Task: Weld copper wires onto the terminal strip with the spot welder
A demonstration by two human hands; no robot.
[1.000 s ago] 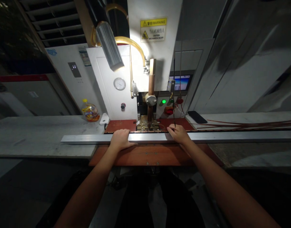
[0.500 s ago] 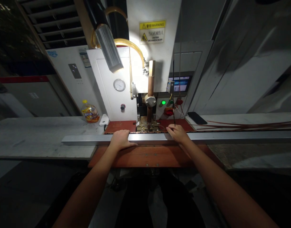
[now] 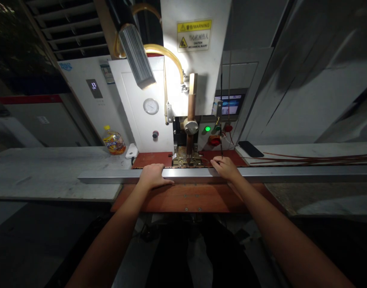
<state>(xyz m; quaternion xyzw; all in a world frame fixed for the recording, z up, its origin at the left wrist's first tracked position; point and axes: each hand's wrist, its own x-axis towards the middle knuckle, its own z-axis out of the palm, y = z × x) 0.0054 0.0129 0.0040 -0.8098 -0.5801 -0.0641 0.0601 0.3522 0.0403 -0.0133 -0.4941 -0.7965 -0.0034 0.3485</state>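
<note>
A long silver metal bar (image 3: 189,173) lies crosswise in front of a machine with an upright copper-coloured electrode rod (image 3: 190,143). My left hand (image 3: 152,176) grips the bar left of the rod, its fingers over the top and the thumb along the near side. To the right of the rod, my right hand (image 3: 225,167) rests at the bar with thumb and index finger pinched together. What lies in that pinch is too small to make out; a thin dark cord hangs down just behind it. Beneath the rod's tip sits a small brass-coloured fixture (image 3: 180,157).
The bar crosses a red-brown board (image 3: 171,200) between pale side tables. On the left stand a bottle of orange liquid (image 3: 114,142) and a small white device (image 3: 131,151). A phone (image 3: 251,149) and several thin brown strips (image 3: 315,158) lie right. A lamp (image 3: 137,56) hangs above.
Both hands and the bar keep their places. The view has shifted slightly, and lit digits now show more clearly on the left cabinet's small display.
</note>
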